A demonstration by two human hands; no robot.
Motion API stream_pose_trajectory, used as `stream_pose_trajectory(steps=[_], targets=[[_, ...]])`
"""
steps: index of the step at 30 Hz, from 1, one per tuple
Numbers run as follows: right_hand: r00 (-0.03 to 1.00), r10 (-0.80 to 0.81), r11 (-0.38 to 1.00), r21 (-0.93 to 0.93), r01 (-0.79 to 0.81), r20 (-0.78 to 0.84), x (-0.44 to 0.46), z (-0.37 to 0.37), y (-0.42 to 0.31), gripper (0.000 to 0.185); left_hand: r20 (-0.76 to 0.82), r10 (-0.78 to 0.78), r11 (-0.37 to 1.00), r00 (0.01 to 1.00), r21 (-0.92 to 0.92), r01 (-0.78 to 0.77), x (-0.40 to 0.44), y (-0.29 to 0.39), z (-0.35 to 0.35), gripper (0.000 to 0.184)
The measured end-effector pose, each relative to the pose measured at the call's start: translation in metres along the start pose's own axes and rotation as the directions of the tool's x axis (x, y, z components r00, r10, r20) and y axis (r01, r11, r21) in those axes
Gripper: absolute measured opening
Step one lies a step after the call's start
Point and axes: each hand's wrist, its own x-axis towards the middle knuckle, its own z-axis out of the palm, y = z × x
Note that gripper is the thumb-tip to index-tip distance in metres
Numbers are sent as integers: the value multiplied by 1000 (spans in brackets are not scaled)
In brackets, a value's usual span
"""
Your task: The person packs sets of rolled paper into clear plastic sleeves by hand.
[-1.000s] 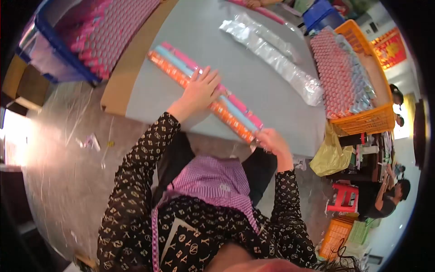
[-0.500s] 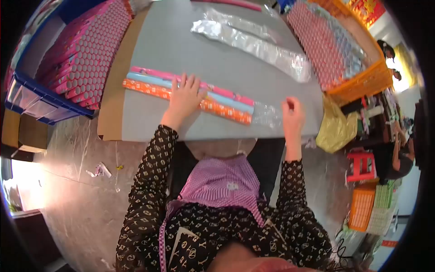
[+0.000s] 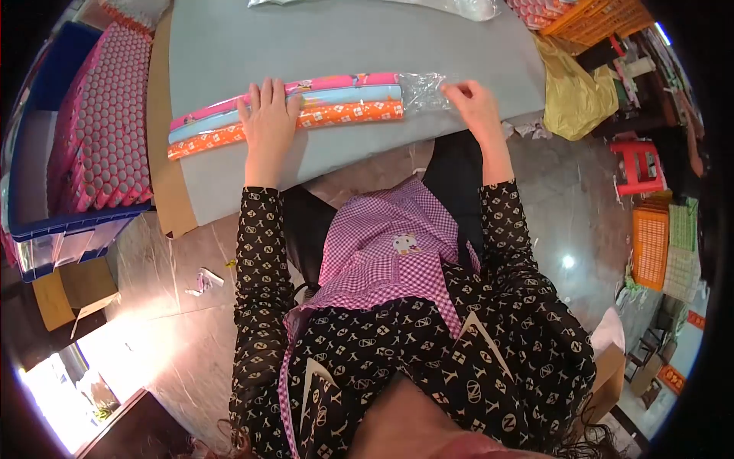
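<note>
Three rolls of patterned wrapping paper lie side by side in a clear plastic sleeve: a pink roll [image 3: 336, 81], a light blue roll [image 3: 348, 96] and an orange roll [image 3: 352, 113]. Across the left part of the rolls rests my left hand [image 3: 269, 115], fingers spread, palm down. The loose plastic sleeve end [image 3: 423, 92] reaches past the rolls on the right. At its tip, my right hand [image 3: 475, 107] has thumb and forefinger pinched together on the film.
A grey table [image 3: 321, 42] bears the rolls. At the left stands a blue crate [image 3: 84, 222] stacked with pink rolls. An orange crate [image 3: 604, 27] and a yellow plastic bag [image 3: 577, 99] are at the right. Farther off is a red stool [image 3: 638, 168].
My right hand has come to the end of the plastic sleeve and now pinches it. My left hand stays on the rolls. The camera view has shifted, with the table higher in it.
</note>
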Motion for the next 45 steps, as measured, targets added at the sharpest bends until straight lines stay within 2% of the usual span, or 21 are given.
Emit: stream_pose_trajectory(steps=[4, 6, 7, 9, 10, 12, 16, 18, 19, 21, 24, 28, 30, 33, 36, 37, 40, 41, 42, 44, 45], targets=[[997, -52, 994, 88, 58, -63, -3, 10, 1, 36, 17, -4, 1000, 1000, -13, 4, 0, 1, -6, 50], [989, -118, 911, 387, 145, -93, -1, 11, 2, 25, 94, -25, 1000, 995, 15, 24, 1, 3, -9, 55], [990, -117, 912, 387, 140, -82, -1, 9, 3, 25, 101, -34, 999, 994, 18, 32, 1, 3, -9, 55], [980, -35, 728, 676, -110, 197, -6, 0, -11, 14, 80, -20, 1000, 997, 18, 19, 1, 1, -7, 55], [977, -39, 731, 673, -114, 208, -6, 1, -12, 14, 82, -32, 999, 996, 20, 30, 2, 0, -5, 55], [923, -84, 631, 737, -242, 376, -7, 1, -13, 12, -3, 5, 1000, 1000, 3, -4, 1, -2, -1, 52], [880, -55, 707, 640, -300, 472, -9, 4, -16, 18, -16, -1, 1000, 1000, 11, 1, 0, -2, 1, 53], [884, -47, 864, 464, -198, 465, -7, 11, -12, 26, -27, 12, 1000, 1000, 9, -12, 0, -2, 1, 53], [883, -48, 864, 462, -197, 467, -6, 13, -11, 26, -27, 9, 1000, 1000, 8, -9, -1, -2, 1, 53], [909, 24, 949, 276, -152, 415, -3, 18, -13, 32, -41, 18, 1000, 999, -3, -18, -2, -1, 2, 53], [954, -60, 971, 239, -13, 294, -2, 29, -18, 31, -51, 23, 1000, 998, -5, -23, -3, -1, 2, 53], [960, -4, 981, 187, -50, 282, -2, 35, -22, 31, -41, 20, 1000, 999, -11, -21, -4, 2, -2, 53], [961, 8, 995, 89, -33, 276, 1, 39, -20, 30, 40, -18, 999, 999, 37, 17, -3, 5, -5, 55], [943, 28, 992, 106, -67, 331, 2, 39, -24, 29, -78, 46, 998, 996, 56, -42, -3, 3, 1, 51], [916, 66, 985, 123, -124, 395, -2, 36, -39, 28, -72, 98, 985, 993, 149, -86, -5, 1, -1, 50], [911, 75, 977, 154, -148, 405, 0, 37, -34, 28, -86, 56, 985, 995, 169, -41, -6, 1, -2, 50], [898, 101, 962, 188, -198, 428, 4, 44, -27, 27, -141, 39, 994, 989, 109, -24, -7, 3, -5, 49], [893, 64, 971, 177, -158, 445, 3, 45, -32, 27, -136, 70, 992, 988, 116, -55, -8, 3, -7, 49], [887, 121, 961, 171, -216, 445, 2, 46, -37, 26, -127, 106, 989, 986, 121, -90, -9, 4, -8, 48], [880, 153, 957, 155, -245, 450, 3, 45, -37, 26, -210, 24, 999, 977, 40, -16, -9, 6, -8, 50], [850, 165, 918, 238, -318, 500, 4, 46, -32, 23, -215, 14, 1000, 977, 0, -14, -10, 7, -8, 51]])
